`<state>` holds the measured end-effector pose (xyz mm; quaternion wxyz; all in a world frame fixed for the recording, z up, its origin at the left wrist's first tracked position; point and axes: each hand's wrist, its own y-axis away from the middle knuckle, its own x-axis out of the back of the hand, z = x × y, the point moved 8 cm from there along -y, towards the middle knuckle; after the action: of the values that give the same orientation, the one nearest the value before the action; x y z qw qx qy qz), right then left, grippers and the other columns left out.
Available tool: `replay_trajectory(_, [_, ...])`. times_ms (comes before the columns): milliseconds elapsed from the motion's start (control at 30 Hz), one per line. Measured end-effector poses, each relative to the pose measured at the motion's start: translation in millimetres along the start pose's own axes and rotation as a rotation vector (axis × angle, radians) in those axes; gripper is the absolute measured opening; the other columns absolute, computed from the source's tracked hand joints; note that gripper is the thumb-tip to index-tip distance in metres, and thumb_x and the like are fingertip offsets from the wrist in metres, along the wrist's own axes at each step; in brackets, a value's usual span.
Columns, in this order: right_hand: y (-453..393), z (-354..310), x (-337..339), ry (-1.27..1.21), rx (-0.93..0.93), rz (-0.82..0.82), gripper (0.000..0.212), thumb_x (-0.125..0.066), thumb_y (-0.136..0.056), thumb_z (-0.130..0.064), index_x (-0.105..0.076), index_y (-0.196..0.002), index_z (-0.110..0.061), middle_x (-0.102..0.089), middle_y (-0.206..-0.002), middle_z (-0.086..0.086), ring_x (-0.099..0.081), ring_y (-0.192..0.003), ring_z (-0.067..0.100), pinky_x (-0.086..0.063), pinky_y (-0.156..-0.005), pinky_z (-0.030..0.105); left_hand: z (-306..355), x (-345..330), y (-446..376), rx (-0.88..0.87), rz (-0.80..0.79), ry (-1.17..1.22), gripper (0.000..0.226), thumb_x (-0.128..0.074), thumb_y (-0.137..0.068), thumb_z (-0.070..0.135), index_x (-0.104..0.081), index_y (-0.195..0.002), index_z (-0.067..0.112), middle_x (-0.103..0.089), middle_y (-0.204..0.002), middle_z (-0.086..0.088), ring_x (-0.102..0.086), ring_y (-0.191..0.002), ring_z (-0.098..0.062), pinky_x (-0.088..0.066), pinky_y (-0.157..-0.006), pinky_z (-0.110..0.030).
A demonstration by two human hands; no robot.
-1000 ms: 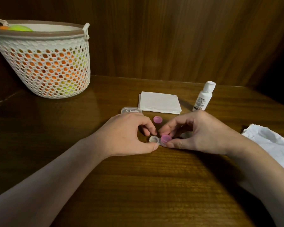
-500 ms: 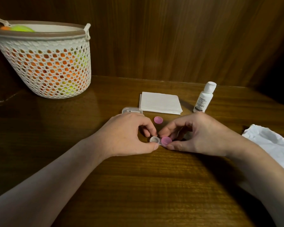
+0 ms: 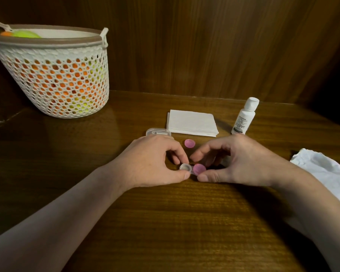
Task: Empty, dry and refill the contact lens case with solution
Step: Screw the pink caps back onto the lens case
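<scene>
- Dark wood panelling backed the wooden table (image 3: 165,222) you worked at, and the contact lens case (image 3: 191,169) lay flat on it, right between your two hands.
- Its long axis ran left to right: the uncapped well sat on the left, and the right well carried a pink cap (image 3: 199,169).
- Your left hand (image 3: 153,163) pinched the open well between thumb and forefinger, steadying the case.
- Your right hand (image 3: 238,161) had its thumb against the near edge of the pink cap, forefinger curled just over the far side; you looked to be grasping it to twist it, and that hand was the nearer to it.
- A second, loose cap (image 3: 189,143) lay just beyond the case, apart from it.
- Farther off sat a clear plastic box (image 3: 157,132), a stack of folded tissues (image 3: 191,123) and the solution bottle (image 3: 244,116), capped and upright.
- A crumpled tissue (image 3: 326,173) lay at the right, a mesh basket (image 3: 53,75) far left; nothing blocked the case.
</scene>
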<state>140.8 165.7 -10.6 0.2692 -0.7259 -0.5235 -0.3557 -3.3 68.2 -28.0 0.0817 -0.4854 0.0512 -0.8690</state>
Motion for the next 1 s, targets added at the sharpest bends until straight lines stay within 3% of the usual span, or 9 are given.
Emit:
replay_trajectory(100, [-1.3,0.5,0.1,0.007,0.002,0.012,0.039,-0.089,-0.078,-0.054,-0.075,-0.113,-0.050,-0.075,-0.108,-0.033,-0.070,-0.105,-0.007,-0.058,-0.084,0.016,-0.8,-0.3,-0.4,0.008,-0.001,0.001,0.021,-0.081,-0.079,0.062,-0.076,-0.096,0.050,-0.065,-0.099,0.043,-0.055,-0.089,0.023,-0.035,-0.064,-0.018])
replay_trajectory(233, [-2.6,2.1,0.0,0.010,-0.005,0.025,0.030,-0.089,-0.080,-0.050,-0.077,-0.107,-0.047,-0.078,-0.104,-0.030,-0.071,-0.102,-0.005,-0.061,-0.084,0.020,-0.4,-0.4,0.2,0.009,-0.001,0.010,0.019,-0.082,-0.080,0.059,-0.076,-0.095,0.049,-0.065,-0.098,0.044,-0.055,-0.089,0.023,-0.034,-0.063,-0.017])
replay_trajectory(433, [-1.8,-2.7,-0.9,-0.027,0.029,0.023,0.019,-0.090,-0.084,-0.038,-0.081,-0.101,-0.041,-0.079,-0.101,-0.027,-0.074,-0.098,-0.004,-0.055,-0.084,0.010,-0.1,0.3,0.9,0.012,0.004,0.016,0.018,-0.084,-0.081,0.057,-0.077,-0.094,0.047,-0.069,-0.095,0.037,-0.057,-0.087,0.022,-0.034,-0.062,-0.012])
replay_trajectory(667, [-0.2,-6.2,-1.3,-0.014,0.035,0.021,0.025,-0.090,-0.086,-0.032,-0.080,-0.107,-0.040,-0.080,-0.103,-0.025,-0.075,-0.099,-0.004,-0.056,-0.088,0.012,0.4,0.4,0.4,0.020,0.003,0.019,0.018,-0.084,-0.081,0.057,-0.077,-0.094,0.047,-0.069,-0.096,0.038,-0.056,-0.088,0.023,-0.034,-0.062,-0.012])
replay_trajectory(900, [-5.0,-1.4,-0.9,0.124,-0.031,0.034,0.033,-0.093,-0.076,-0.048,-0.075,-0.104,-0.047,-0.076,-0.095,-0.035,-0.070,-0.094,-0.012,-0.054,-0.077,0.007,0.6,-0.5,-0.3,0.021,-0.002,0.018,0.017,-0.084,-0.081,0.056,-0.078,-0.094,0.047,-0.067,-0.097,0.042,-0.057,-0.087,0.022,-0.035,-0.062,-0.012])
replay_trajectory(1000, [-4.9,-1.9,0.1,0.193,-0.017,0.042,0.044,-0.091,-0.075,-0.058,-0.074,-0.114,-0.051,-0.071,-0.098,-0.041,-0.064,-0.100,-0.019,-0.049,-0.075,0.003,0.4,-0.3,-0.1,0.023,0.000,0.020,0.017,-0.085,-0.081,0.055,-0.077,-0.094,0.047,-0.067,-0.096,0.041,-0.057,-0.087,0.022,-0.035,-0.062,-0.012])
